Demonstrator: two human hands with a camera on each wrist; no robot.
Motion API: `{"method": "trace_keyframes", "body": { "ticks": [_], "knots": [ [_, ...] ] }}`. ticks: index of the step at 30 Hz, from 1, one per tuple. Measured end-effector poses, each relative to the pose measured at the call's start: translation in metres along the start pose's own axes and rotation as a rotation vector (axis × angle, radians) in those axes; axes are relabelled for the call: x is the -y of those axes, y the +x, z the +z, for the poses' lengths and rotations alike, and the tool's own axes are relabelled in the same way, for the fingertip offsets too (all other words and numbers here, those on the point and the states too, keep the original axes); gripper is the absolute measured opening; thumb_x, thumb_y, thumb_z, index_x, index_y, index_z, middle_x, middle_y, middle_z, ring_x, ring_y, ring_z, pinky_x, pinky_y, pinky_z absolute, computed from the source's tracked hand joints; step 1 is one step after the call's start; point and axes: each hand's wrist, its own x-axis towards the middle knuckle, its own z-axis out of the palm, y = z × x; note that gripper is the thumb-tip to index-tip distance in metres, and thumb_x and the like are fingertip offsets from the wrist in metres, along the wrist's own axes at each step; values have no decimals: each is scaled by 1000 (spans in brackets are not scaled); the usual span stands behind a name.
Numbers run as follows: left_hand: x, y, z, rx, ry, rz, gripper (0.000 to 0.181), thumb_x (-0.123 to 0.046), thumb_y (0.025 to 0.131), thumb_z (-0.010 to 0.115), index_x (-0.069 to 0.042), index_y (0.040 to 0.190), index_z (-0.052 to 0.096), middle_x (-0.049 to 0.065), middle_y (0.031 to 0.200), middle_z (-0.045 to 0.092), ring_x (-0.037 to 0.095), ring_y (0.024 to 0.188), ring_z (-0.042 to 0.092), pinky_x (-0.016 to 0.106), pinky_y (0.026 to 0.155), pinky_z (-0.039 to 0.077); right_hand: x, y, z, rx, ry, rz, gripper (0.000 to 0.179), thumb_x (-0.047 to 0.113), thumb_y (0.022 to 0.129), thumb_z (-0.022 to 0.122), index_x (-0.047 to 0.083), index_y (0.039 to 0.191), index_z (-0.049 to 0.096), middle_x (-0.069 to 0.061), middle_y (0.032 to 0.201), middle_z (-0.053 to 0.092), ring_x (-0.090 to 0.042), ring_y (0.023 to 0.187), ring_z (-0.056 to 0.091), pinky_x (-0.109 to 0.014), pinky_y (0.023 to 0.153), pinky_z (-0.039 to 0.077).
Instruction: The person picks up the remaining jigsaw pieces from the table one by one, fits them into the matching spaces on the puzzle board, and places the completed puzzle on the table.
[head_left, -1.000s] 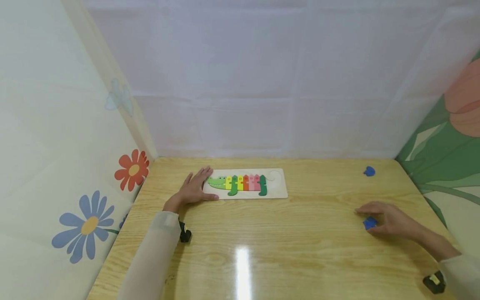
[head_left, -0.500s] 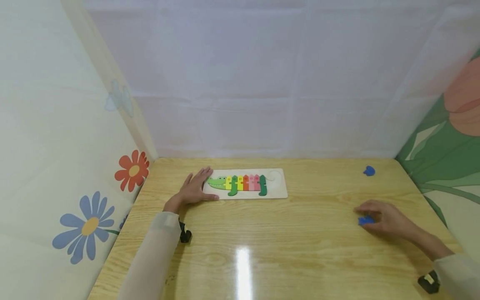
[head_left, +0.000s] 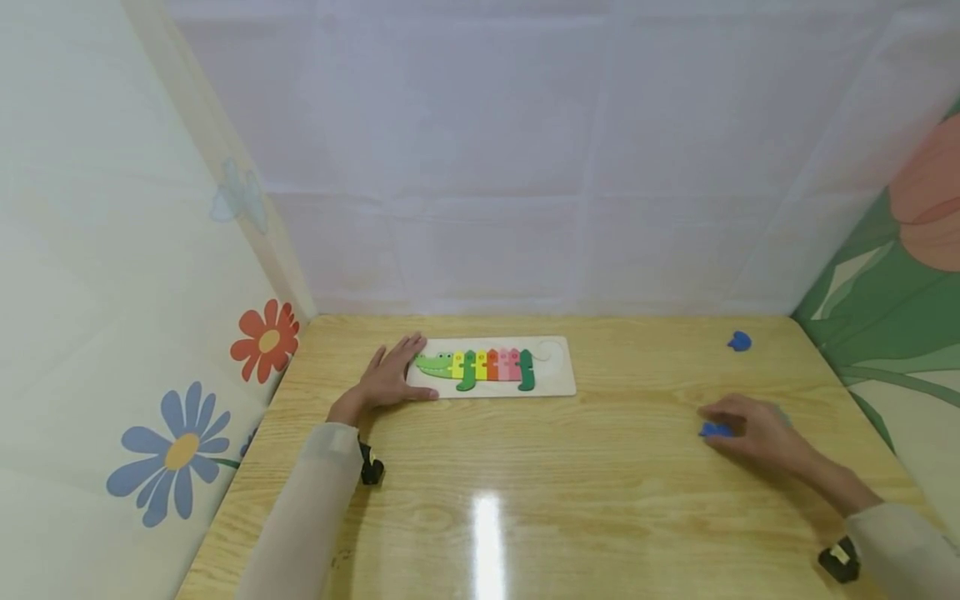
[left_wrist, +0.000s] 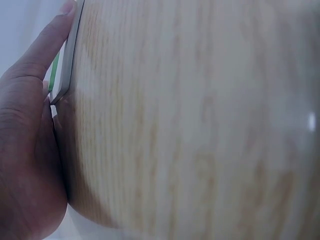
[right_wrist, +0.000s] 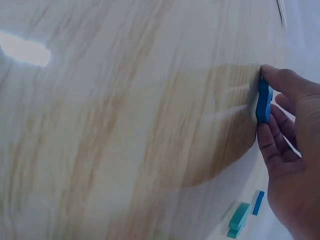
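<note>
A wooden crocodile puzzle board [head_left: 558,379] lies toward the back of the table, with a row of coloured segments in it and a bare tail outline at its right end. My left hand [head_left: 386,379] rests at the board's left end, thumb along the front edge and fingers spread at the corner. On the right, my right hand [head_left: 761,433] pinches a blue puzzle piece [right_wrist: 262,101] between thumb and fingers, low over the table. A teal piece [right_wrist: 239,219] lies beside this hand, mostly hidden behind it in the head view.
Another blue piece [head_left: 739,341] lies near the back right of the wooden table [head_left: 600,500]. A white cloth [head_left: 465,167] hangs behind the table. Flower-printed panels [head_left: 67,333] stand at both sides.
The right hand has slid a little left and away from me with the blue puzzle piece, and the teal piece now shows behind it. The left hand and board stay put.
</note>
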Motion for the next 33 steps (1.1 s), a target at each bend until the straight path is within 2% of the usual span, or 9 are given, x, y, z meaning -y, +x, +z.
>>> {"method": "trace_keyframes", "body": {
  "ticks": [4,8,11,15,19,24,30,33],
  "knots": [
    [-1,0,0,0,0,-1,118,-60,87,80,-8,171,16,13,178,10,35,165,4,63,128,-6,5,3,2,11,6,48,40,9,73,96,3,108,79,3,95,76,-3,85,69,-26,75,59],
    [-1,1,0,-1,-1,2,118,-61,87,80,-8,171,16,13,178,10,35,165,4,63,128,-6,5,4,4,13,16,55,41,11,73,97,3,109,79,2,95,76,-4,85,69,-29,73,61],
    [-1,1,1,-1,-2,1,118,-61,87,80,-8,171,16,13,178,10,35,165,4,63,128,-6,1,5,4,17,15,11,47,13,69,99,4,111,78,3,96,75,-5,85,68,-29,72,60],
    [-1,1,0,-2,-2,-2,118,-61,87,80,-8,171,16,13,178,10,35,165,4,63,128,-6,-7,6,0,68,39,-44,57,14,66,101,2,116,76,1,101,74,-4,90,67,-26,74,58],
    [0,0,0,-6,-4,-5,118,-60,87,81,-8,171,16,13,178,10,35,165,4,63,128,-6,-10,9,-7,149,113,-73,60,12,68,100,-1,120,74,-5,108,74,-3,94,66,-25,76,58],
    [0,0,0,-7,0,-7,118,-60,87,81,-8,171,16,14,178,10,35,165,4,63,128,-7,-11,14,-12,222,192,-116,56,8,72,97,-5,121,73,-11,110,69,-2,91,63,-25,71,58],
    [-3,-2,0,-2,-8,-6,118,-61,87,81,-8,171,16,14,178,10,35,165,4,63,128,-7,-9,19,-12,230,189,-163,55,6,72,97,-6,121,74,-11,109,69,-4,92,63,-25,70,57],
    [-3,-2,-1,-5,-8,-5,118,-61,87,81,-8,171,16,14,178,10,35,165,4,63,128,-7,-7,21,-10,235,202,-160,53,7,73,96,-4,120,75,-10,108,69,-4,92,63,-25,70,57]
  ]
}}
